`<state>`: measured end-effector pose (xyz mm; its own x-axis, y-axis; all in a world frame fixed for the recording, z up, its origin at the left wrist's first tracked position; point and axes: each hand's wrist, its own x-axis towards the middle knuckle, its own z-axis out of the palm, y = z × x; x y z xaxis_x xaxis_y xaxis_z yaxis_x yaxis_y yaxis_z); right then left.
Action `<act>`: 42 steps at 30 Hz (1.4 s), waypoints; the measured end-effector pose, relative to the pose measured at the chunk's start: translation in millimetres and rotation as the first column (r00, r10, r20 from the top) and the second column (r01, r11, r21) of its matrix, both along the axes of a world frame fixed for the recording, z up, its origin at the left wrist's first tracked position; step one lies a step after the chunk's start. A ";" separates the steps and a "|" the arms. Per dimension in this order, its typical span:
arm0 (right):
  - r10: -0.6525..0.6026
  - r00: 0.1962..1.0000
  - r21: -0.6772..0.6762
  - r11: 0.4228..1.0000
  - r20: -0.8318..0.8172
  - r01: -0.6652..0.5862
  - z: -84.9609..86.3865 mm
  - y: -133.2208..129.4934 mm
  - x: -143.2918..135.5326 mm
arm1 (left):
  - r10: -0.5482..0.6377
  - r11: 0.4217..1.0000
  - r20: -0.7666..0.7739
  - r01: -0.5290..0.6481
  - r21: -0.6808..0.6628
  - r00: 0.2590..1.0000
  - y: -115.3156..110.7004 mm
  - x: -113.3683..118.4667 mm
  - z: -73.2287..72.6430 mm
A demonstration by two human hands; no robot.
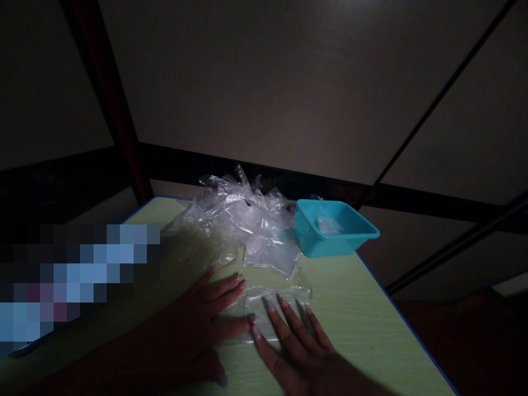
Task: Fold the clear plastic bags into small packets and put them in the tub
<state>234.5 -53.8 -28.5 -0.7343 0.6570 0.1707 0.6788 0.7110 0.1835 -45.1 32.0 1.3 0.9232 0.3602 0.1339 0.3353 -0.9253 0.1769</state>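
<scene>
A clear plastic bag (264,316) lies flat on the table in front of me. My right hand (299,344) rests over its right part, with the fingers spread and the fingertips on the plastic. From the left, my left hand (218,319) reaches to the bag's left edge. Its fingers are stretched out and apart, and the index fingertip touches the film close to my right hand. Just beyond both hands sits a crumpled heap of clear plastic bags (247,220).
A turquoise plastic basket (330,245) stands at the table's far right corner, with a small clear plastic packet (329,225) inside. The pale green table (350,308) has a blue edge. A dark panelled wall (256,82) rises behind it. A blurred-out patch covers the left side.
</scene>
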 end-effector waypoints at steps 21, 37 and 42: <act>-0.200 0.980 -0.425 0.885 0.020 0.189 49.9 16.9 -8.5 | -0.102 0.986 -0.017 0.099 -0.136 0.995 -5.6 1.0 21.1; -0.220 0.975 -0.054 0.974 0.010 0.220 13.1 -23.4 12.9 | -0.123 0.976 0.027 0.126 -0.178 0.992 -2.7 -2.3 15.8; -0.393 0.919 -0.088 0.916 -0.017 0.390 15.2 -43.8 19.1 | -0.122 0.981 -0.015 0.118 -0.152 0.992 -3.3 -2.6 12.7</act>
